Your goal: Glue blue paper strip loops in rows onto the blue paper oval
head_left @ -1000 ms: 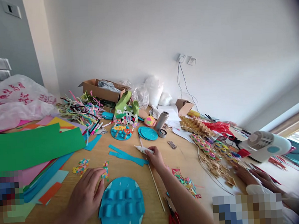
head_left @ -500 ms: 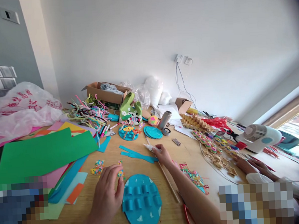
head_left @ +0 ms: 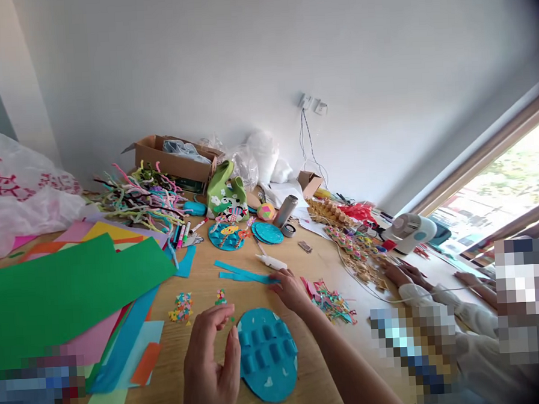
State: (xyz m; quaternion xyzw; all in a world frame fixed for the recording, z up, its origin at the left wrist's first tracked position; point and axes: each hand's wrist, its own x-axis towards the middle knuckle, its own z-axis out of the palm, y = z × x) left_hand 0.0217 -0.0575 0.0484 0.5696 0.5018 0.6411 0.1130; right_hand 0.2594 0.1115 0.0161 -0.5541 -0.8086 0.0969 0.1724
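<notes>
A blue disc [head_left: 268, 354] lies flat on the table [head_left: 201, 272], close to the near edge. Rows of small blue paper rolls are seen fixed across its face, with a few white flecks near its rim. The left hand [head_left: 210, 363] is held just beside it, thumb against the disc's left edge, fingers loosely curled and apart; nothing is seen gripped in it. The right hand [head_left: 293, 289] is laid on the table just beyond the disc, its fingertips on the end of some blue strips [head_left: 244, 274] — whether a strip is pinched cannot be told.

A glue bottle [head_left: 272, 262] lies just past the strips, untouched. A coloured bit [head_left: 220, 297] and a confetti heap [head_left: 181, 307] are left on the wood near the left hand, and a tangle of cut scraps [head_left: 331, 299] lies to the right of the right hand.

As a judgement: the rolls are done, while no coloured pieces have been put on the disc; two decorated discs [head_left: 228, 235] farther back suggest how much is left.

Further out, a green sheet [head_left: 66, 291] covers stacked paper at the left, and pipe cleaners [head_left: 138, 197] are heaped behind it. Another person's hands [head_left: 404, 274] rest at the right — well apart from the disc.
</notes>
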